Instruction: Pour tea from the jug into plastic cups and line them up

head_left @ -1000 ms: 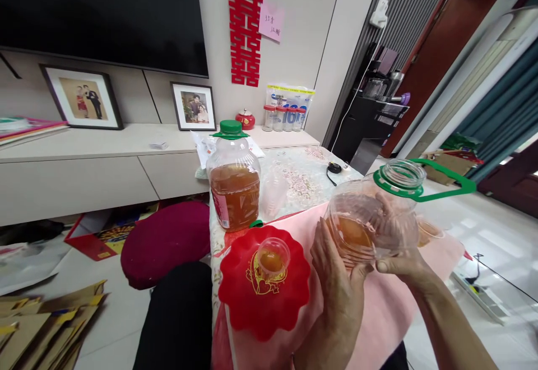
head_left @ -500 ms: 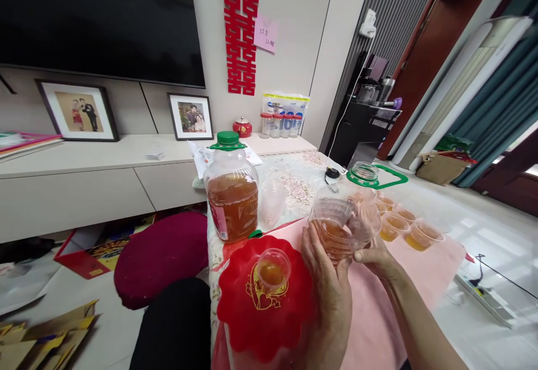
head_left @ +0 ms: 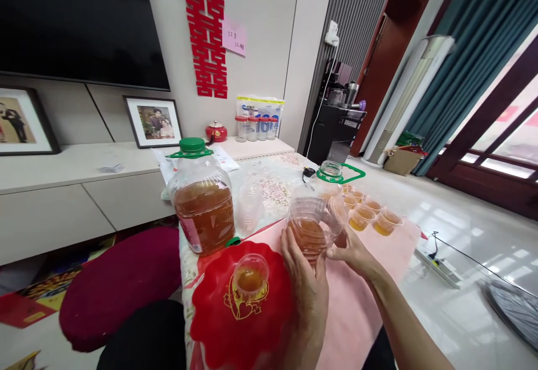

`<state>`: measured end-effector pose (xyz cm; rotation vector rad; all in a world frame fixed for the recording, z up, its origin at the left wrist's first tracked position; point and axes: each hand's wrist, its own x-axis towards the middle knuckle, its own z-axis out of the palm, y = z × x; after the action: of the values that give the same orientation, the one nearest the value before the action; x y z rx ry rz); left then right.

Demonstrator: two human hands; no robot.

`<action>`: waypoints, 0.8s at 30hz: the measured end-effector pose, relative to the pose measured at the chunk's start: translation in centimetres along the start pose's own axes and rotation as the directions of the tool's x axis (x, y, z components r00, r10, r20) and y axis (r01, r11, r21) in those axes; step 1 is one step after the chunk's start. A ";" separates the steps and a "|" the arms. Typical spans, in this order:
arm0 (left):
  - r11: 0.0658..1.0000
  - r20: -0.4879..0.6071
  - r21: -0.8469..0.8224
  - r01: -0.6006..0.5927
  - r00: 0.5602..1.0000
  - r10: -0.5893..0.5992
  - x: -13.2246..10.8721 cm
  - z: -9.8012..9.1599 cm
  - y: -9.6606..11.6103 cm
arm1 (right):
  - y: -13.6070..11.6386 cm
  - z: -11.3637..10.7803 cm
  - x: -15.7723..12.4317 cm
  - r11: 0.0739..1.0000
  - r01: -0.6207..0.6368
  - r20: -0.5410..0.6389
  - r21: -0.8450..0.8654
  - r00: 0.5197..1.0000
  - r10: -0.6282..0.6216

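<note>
Both my hands grip a clear plastic jug (head_left: 316, 213) with a green neck ring and handle, no cap, and a little amber liquid at its bottom. My left hand (head_left: 306, 280) cups its near underside; my right hand (head_left: 351, 249) wraps its right side. The jug leans away over the pink cloth (head_left: 357, 308). Beyond it stand several small clear cups of amber liquid (head_left: 366, 216). A red scalloped plate (head_left: 239, 314) by my left hand carries one filled small cup (head_left: 250, 274). A capped jug, half full of amber liquid (head_left: 202, 202), stands to the left.
A stack of empty clear cups (head_left: 250, 207) lies on the flowered tablecloth. A dark red cushion (head_left: 120, 286) sits on the floor at left. A low cabinet (head_left: 63, 190) with framed photos and jars runs along the wall. A power strip (head_left: 437, 263) lies on the floor at right.
The open jug has come down from a raised, strongly tipped pose to lower and nearer upright in both hands. The view has swung to the right.
</note>
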<state>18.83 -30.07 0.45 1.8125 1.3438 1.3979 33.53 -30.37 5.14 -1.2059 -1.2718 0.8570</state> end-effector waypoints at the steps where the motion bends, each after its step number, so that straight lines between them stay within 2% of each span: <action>1: 1.000 -0.004 -0.002 -0.014 1.000 0.014 -0.1 0.0 -0.1 | -0.4 0.0 -0.6 1.000 -0.023 -0.024 -0.011 0.999 0.023; 3: 0.998 0.005 -0.063 -0.026 1.000 0.026 -0.3 0.0 -0.2 | -1.1 0.1 -1.9 0.998 -0.054 -0.101 -0.033 0.994 0.051; 5: 0.993 0.018 -0.119 -0.023 1.000 0.026 -0.4 -0.1 -0.3 | -1.7 0.0 -3.1 0.997 -0.062 -0.235 -0.053 0.971 0.048; 9: 0.993 -0.002 -0.121 -0.001 1.000 0.001 -0.7 -0.6 0.4 | -2.7 0.3 -5.4 0.998 -0.023 -0.498 -0.059 0.867 -0.009; 12: 0.992 -0.053 -0.118 -0.038 0.998 0.032 -0.9 -1.8 1.8 | -3.5 1.4 -7.0 0.998 0.003 -0.567 -0.063 0.823 -0.038; 15: 0.984 -0.103 -0.137 -0.111 0.990 0.098 -0.8 -4.3 3.7 | -3.8 3.2 -8.4 0.997 -0.003 -0.545 -0.071 0.838 -0.036; 19: 0.979 -0.125 -0.136 -0.149 0.983 0.132 -0.1 -9.3 4.6 | -3.4 6.0 -9.1 0.997 -0.049 -0.422 -0.061 0.906 0.019; 21: 0.991 -0.096 -0.088 -0.105 0.991 0.096 0.6 -11.8 3.7 | -3.1 7.5 -8.9 0.996 -0.075 -0.343 -0.050 0.938 0.054; 24: 0.995 0.000 -0.051 0.089 0.996 -0.089 1.7 -14.6 1.3 | -2.8 9.6 -8.1 0.992 -0.110 -0.224 -0.053 0.970 0.096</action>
<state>6.00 -31.68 7.54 1.6975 1.3606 1.3746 22.52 -37.05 4.97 -1.3893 -1.0709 0.7365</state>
